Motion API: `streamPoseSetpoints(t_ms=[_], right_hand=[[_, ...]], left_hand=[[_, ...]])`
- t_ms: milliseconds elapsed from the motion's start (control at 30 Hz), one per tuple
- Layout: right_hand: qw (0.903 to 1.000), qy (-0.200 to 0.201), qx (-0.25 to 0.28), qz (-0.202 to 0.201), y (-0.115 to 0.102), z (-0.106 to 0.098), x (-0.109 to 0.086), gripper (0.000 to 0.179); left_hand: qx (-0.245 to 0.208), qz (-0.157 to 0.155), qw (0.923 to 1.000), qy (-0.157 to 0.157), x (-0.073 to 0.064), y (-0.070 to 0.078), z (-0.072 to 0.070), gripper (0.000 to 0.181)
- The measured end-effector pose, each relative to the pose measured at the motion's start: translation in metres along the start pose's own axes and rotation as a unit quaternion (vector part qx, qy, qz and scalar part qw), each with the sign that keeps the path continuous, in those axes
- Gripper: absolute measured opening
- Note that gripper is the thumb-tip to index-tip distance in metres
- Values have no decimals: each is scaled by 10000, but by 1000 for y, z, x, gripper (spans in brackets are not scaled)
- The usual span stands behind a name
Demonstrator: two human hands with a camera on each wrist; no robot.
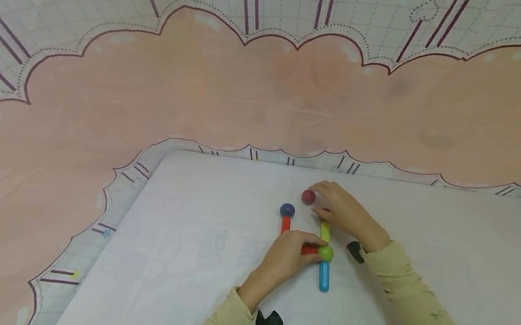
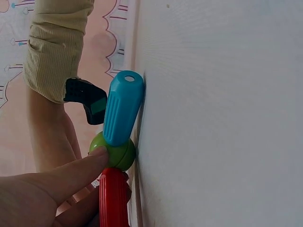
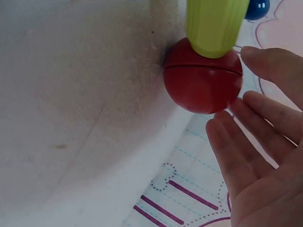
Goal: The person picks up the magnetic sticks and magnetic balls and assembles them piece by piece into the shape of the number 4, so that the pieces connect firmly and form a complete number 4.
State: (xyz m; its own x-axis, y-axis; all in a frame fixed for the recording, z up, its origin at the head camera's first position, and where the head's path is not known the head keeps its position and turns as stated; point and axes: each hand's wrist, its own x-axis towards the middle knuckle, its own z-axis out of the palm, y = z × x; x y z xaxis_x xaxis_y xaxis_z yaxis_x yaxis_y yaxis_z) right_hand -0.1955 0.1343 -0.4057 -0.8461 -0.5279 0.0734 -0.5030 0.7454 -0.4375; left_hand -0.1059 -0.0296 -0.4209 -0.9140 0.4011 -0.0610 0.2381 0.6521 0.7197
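My left hand [image 1: 286, 258] pinches the green ball [image 1: 325, 253] between finger and thumb. A blue rod [image 1: 324, 277], a short red rod [image 2: 113, 198] and a yellow-green rod [image 1: 325, 232] join this ball. My right hand [image 1: 343, 208] is spread beside a red ball [image 3: 203, 87] at the yellow-green rod's far end, its fingers loosely extended. In the head view that ball is mostly hidden by the right thumb. Another red ball [image 1: 308, 197] lies just left of the right fingertips. A dark blue ball [image 1: 287, 210] tops a second red rod [image 1: 286, 223], partly behind my left hand.
The pieces lie on a white tabletop [image 1: 209, 199]. Beyond its far edge is a pink patterned covering [image 1: 266, 105]. Black wrist-worn devices [image 1: 269, 324] show beside both sleeves.
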Motion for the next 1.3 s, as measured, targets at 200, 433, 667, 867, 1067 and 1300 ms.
streamPoseSetpoints(t_ms=[200, 433, 667, 867, 1067, 1300], right_hand=[[10000, -55, -25, 18, 3, 6, 4, 47], [9999, -23, 134, -64, 6, 11, 8, 40], [9992, 5, 409, 9, 8, 14, 10, 33], [9988, 81, 482, 40, 7, 14, 10, 31], [9983, 176, 554, 23, 6, 14, 8, 30], [9985, 258, 473, -46, 4, 10, 6, 30]], left_hand=[[-18, 14, 10000, 5, 0, 0, 0, 28], [-34, 5, 10000, -9, 0, -1, 1, 29], [-2, 16, 10000, 28, -1, 0, 0, 28], [18, 50, 10000, 31, 0, -1, 0, 28], [12, 79, 10000, 15, 0, -1, 1, 28], [53, 86, 9999, 36, -1, -1, 1, 28]])
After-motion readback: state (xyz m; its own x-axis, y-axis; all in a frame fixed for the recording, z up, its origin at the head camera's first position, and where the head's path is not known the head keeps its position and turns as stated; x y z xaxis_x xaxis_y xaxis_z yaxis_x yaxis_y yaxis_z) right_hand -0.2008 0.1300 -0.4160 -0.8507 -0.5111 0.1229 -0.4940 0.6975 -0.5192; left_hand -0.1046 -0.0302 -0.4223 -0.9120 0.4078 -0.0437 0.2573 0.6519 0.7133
